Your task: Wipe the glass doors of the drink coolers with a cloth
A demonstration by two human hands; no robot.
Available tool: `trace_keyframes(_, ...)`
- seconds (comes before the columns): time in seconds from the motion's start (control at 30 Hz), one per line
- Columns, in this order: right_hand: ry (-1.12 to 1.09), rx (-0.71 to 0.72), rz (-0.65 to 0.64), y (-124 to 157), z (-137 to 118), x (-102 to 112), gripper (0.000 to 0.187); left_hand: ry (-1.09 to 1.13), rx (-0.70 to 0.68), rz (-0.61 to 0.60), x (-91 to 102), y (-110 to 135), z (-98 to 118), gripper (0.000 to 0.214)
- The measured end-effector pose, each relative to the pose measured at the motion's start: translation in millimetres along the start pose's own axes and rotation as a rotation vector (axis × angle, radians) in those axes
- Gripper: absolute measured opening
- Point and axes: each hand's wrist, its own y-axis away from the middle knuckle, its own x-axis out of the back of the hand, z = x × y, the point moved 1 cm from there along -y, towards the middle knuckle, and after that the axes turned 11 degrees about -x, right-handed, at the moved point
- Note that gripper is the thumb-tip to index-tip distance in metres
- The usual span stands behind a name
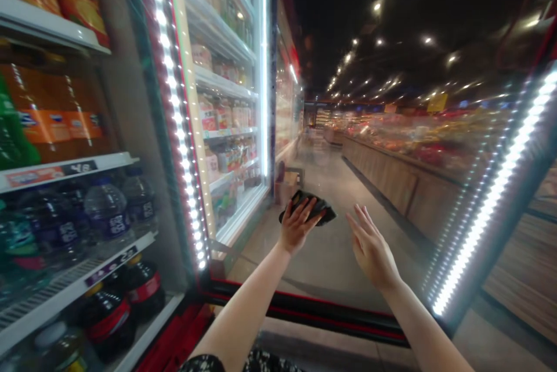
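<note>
My left hand [298,224] presses a crumpled dark cloth [315,206] flat against a glass door [331,279] of a chilled display case, fingers spread over the cloth. My right hand [372,247] is to the right of it, open, with fingers apart and palm toward the glass. It holds nothing and looks close to or touching the pane. A red lower frame [304,311] runs below both hands, and a strip of white LEDs [491,203] edges the door on the right.
Shelves behind the glass at left hold bottled water [107,215], cola bottles [107,320] and orange packages [56,111]. More lit cases [221,93] line the left of a tiled aisle [322,186]. A long wood-fronted food counter [391,174] runs along the right.
</note>
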Motion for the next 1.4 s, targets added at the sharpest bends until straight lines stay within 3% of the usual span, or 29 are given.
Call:
trace_keyframes(0.07,-0.009,0.014,-0.012,-4.2,-4.6,-7.3,0.065,-0.045,0.192,-0.018,9.0,17.4,-18.6,0.064)
trace_keyframes(0.13,-0.016,0.028,-0.03,-5.0,-9.0,-14.7,0.065,-0.088,0.353,-0.036,11.8,45.4,-21.9,0.068)
trace_keyframes(0.2,-0.017,0.039,-0.048,-3.3,-13.2,-21.2,0.064,-0.11,0.387,-0.041,8.3,71.7,-11.0,0.069)
trace_keyframes(0.27,-0.013,0.049,-0.061,-1.2,-17.1,-26.0,0.063,-0.103,0.308,-0.033,2.4,85.0,4.8,0.067)
trace_keyframes(0.37,-0.001,0.068,-0.075,-1.6,-22.3,-29.7,0.063,-0.049,0.128,-0.028,0.2,74.7,13.2,0.063)
trace_keyframes(0.47,0.002,0.085,-0.078,-7.2,-25.6,-30.8,0.066,-0.014,0.069,-0.068,10.9,51.1,-8.9,0.064)
trace_keyframes(0.53,0.0,0.094,-0.075,-11.1,-26.4,-31.4,0.067,-0.025,0.168,-0.086,20.4,47.4,-30.7,0.068)
trace_keyframes(0.6,-0.001,0.102,-0.074,-12.6,-26.6,-32.4,0.067,-0.053,0.341,-0.073,26.1,60.3,-45.5,0.073)
trace_keyframes(0.7,0.003,0.101,-0.075,-9.5,-26.6,-34.7,0.065,-0.098,0.529,-0.034,22.3,98.3,-41.0,0.077)
trace_keyframes(0.8,0.013,0.112,-0.089,-4.7,-28.0,-36.9,0.062,-0.108,0.51,-0.046,10.8,121.7,-19.1,0.077)
trace_keyframes(0.9,0.025,0.139,-0.095,-5.1,-31.4,-38.4,0.061,-0.085,0.385,-0.067,9.7,109.7,-15.8,0.075)
trace_keyframes(0.97,0.028,0.141,-0.091,-9.0,-34.5,-39.8,0.062,-0.069,0.31,-0.071,18.0,91.8,-32.3,0.075)
trace_keyframes(1.03,0.023,0.14,-0.094,-13.9,-38.0,-42.6,0.064,-0.061,0.323,-0.066,29.7,79.5,-57.8,0.078)
trace_keyframes(1.1,0.016,0.153,-0.101,-17.8,-41.9,-47.1,0.066,-0.068,0.443,-0.04,39.2,81.1,-80.9,0.081)
trace_keyframes(1.17,0.014,0.173,-0.108,-19.2,-46.3,-53.0,0.068,-0.086,0.586,0.014,42.3,96.8,-90.4,0.082)
trace_keyframes(1.27,0.029,0.203,-0.123,-17.6,-53.9,-63.2,0.069,-0.105,0.665,0.048,33.8,127.4,-72.9,0.081)
trace_keyframes(1.33,0.042,0.231,-0.136,-16.4,-60.2,-69.6,0.07,-0.099,0.604,0.0,25.1,136.5,-52.5,0.079)
trace_keyframes(1.4,0.056,0.27,-0.146,-17.7,-67.5,-74.5,0.071,-0.089,0.503,-0.062,20.8,130.3,-41.2,0.077)
